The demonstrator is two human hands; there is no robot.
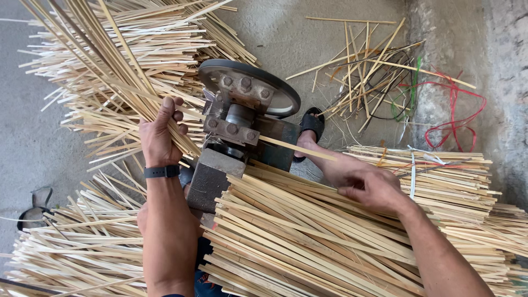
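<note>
1. A bare grey concrete floor [25, 143] carries everything; at far left a dark sandal [34, 208] lies beside fanned-out pale bamboo splints [71, 253].
2. The left hand [159, 132], a dark band on its wrist, is closed around a sheaf of thin strips [110, 60] coming off the splitting machine [236, 132] — a metal block with a bolted head and a dark wheel.
3. The right hand [366, 184] pinches one bamboo slat [297, 148] with curled fingers, its end at the machine's mouth.
4. Below lies a stack of slats [308, 236]; right, a tied bundle [440, 165], coloured cords [456, 104] and a rough wall [495, 55].
5. A sandalled foot [311, 129] is half hidden behind the machine — the piles run off-frame.
</note>
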